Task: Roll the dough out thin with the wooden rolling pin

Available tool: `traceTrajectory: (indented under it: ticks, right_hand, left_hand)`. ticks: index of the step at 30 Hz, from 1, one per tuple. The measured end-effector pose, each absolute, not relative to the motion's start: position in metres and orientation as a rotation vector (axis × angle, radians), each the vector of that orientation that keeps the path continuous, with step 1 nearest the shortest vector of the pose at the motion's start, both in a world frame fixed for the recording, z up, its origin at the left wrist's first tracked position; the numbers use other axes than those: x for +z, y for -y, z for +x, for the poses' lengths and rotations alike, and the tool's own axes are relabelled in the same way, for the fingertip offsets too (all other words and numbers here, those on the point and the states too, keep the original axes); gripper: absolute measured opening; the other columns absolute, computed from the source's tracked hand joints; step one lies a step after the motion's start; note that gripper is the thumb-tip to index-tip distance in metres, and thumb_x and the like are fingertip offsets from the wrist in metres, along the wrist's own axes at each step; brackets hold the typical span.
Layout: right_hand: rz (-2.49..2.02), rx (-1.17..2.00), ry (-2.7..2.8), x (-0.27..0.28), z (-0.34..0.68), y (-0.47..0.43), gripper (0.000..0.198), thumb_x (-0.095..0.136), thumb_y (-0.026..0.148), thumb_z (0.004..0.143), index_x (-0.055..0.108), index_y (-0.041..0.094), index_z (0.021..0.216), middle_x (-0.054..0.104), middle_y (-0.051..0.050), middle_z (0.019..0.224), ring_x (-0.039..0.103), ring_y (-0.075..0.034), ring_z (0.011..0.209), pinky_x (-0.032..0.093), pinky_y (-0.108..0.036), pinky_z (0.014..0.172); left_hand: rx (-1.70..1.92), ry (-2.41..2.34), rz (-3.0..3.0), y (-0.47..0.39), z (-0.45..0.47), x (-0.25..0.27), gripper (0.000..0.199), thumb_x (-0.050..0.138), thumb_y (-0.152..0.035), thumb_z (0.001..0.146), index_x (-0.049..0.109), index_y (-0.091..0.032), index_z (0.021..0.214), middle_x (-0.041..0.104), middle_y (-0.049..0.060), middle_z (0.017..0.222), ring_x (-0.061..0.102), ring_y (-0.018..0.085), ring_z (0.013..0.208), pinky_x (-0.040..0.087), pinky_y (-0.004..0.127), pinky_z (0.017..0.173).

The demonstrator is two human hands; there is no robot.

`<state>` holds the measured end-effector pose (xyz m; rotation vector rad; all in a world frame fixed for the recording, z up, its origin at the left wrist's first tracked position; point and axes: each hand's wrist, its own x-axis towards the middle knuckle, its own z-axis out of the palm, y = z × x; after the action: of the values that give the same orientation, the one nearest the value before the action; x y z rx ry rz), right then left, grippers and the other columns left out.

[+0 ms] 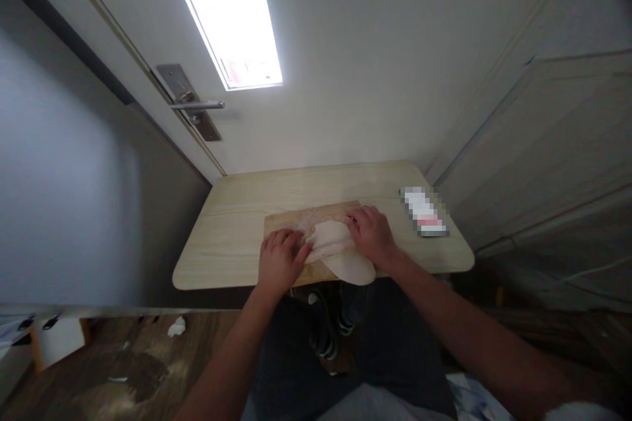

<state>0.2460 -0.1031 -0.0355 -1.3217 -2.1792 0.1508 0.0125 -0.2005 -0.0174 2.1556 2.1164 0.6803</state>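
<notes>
A flat, pale sheet of dough (332,237) lies on a wooden board (284,218), partly folded over itself. Its rounded near flap (353,268) hangs past the board's near edge. My left hand (284,256) is at the dough's left end, fingers curled and thumb against it. At the opposite end, my right hand (370,233) pinches the dough's upper right edge between thumb and fingers. White flour-like dust marks the board around the dough. The fingertips of both hands are partly hidden.
The board rests on a small light wood table (232,210) against a white door with a metal handle (197,105). A pixelated phone-like object (423,212) lies on the table's right side. My legs are under the near edge; a crumpled white scrap (176,326) is on the floor.
</notes>
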Motion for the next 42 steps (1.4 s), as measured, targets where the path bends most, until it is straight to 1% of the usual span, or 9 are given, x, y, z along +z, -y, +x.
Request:
traceTrajectory:
  ticks: [3,5,8,11,18,22,26,31,42]
  right_hand:
    - [-1.426,0.022,2.155,-0.026,0.235,0.109,0.02,0.051,0.035,0.096,0.066,0.022,0.092,0.068,-0.01,0.095,0.055,-0.027,0.094,0.039,-0.04,0.08]
    - [-1.472,-0.002,2.149,-0.022,0.228,0.11,0.019,0.052,0.034,0.096,0.065,0.022,0.091,0.068,-0.01,0.095,0.055,-0.027,0.092,0.038,-0.039,0.078]
    - [-1.493,0.021,2.149,-0.022,0.219,0.109,0.02,0.051,0.033,0.097,0.064,0.022,0.089,0.069,-0.009,0.094,0.056,-0.027,0.092,0.037,-0.039,0.076]
    - [-1.485,0.042,2.172,-0.026,0.214,0.106,0.021,0.048,0.032,0.098,0.065,0.022,0.09,0.07,-0.009,0.095,0.058,-0.027,0.093,0.037,-0.038,0.075]
    - [-1.56,0.125,2.268,-0.031,0.206,0.107,0.027,0.042,0.034,0.099,0.066,0.023,0.094,0.069,-0.008,0.085,0.06,-0.024,0.079,0.04,-0.037,0.072]
    - [-1.542,0.034,2.223,-0.034,0.202,0.113,0.026,0.046,0.035,0.097,0.064,0.022,0.11,0.067,-0.013,0.111,0.056,-0.032,0.105,0.041,-0.046,0.087]
    - [-1.488,0.013,2.215,-0.038,0.201,0.114,0.038,0.047,0.039,0.098,0.056,0.023,0.131,0.059,-0.014,0.134,0.048,-0.034,0.123,0.034,-0.053,0.104]
    - [-1.561,0.022,2.222,-0.038,0.199,0.111,0.042,0.043,0.041,0.099,0.055,0.021,0.135,0.058,-0.014,0.138,0.047,-0.034,0.128,0.032,-0.054,0.107]
    - [-1.654,-0.019,2.305,-0.034,0.196,0.099,0.051,0.038,0.049,0.101,0.049,0.026,0.144,0.048,-0.011,0.151,0.039,-0.035,0.136,0.026,-0.055,0.11]
  left_hand:
    - [0.578,-2.212,2.155,0.209,0.016,-0.016,0.038,0.053,-0.053,0.094,0.071,-0.022,0.107,0.072,0.011,0.106,0.059,0.03,0.107,0.042,0.042,0.093]
    - [0.538,-2.136,2.188,0.214,0.014,-0.013,0.04,0.06,-0.056,0.089,0.069,-0.023,0.11,0.072,0.011,0.107,0.06,0.031,0.107,0.043,0.042,0.092]
    - [0.484,-1.924,2.241,0.218,0.007,-0.01,0.036,0.068,-0.047,0.086,0.068,-0.026,0.115,0.072,0.009,0.11,0.061,0.029,0.105,0.044,0.041,0.091]
    - [0.466,-1.869,2.258,0.214,-0.005,-0.003,0.027,0.066,-0.035,0.088,0.07,-0.027,0.113,0.073,0.008,0.109,0.062,0.028,0.104,0.045,0.04,0.088]
    - [0.478,-1.814,2.268,0.182,-0.023,0.004,0.03,0.073,-0.036,0.083,0.073,-0.032,0.112,0.074,0.006,0.104,0.06,0.03,0.104,0.042,0.045,0.089]
    - [0.594,-1.746,2.231,0.175,-0.026,-0.007,0.031,0.074,-0.039,0.081,0.074,-0.031,0.111,0.07,0.006,0.116,0.058,0.029,0.111,0.042,0.046,0.099]
    - [0.681,-1.687,2.231,0.174,-0.025,-0.013,0.039,0.058,-0.045,0.093,0.066,-0.027,0.127,0.062,0.007,0.137,0.051,0.028,0.129,0.036,0.046,0.112]
    - [0.586,-1.867,2.316,0.167,-0.019,-0.017,0.044,0.045,-0.043,0.1,0.057,-0.025,0.138,0.055,0.008,0.147,0.045,0.031,0.137,0.032,0.052,0.115]
    - [0.447,-2.074,2.291,0.149,-0.013,-0.018,0.046,0.038,-0.048,0.101,0.06,-0.027,0.135,0.052,0.007,0.15,0.045,0.033,0.138,0.036,0.054,0.112]
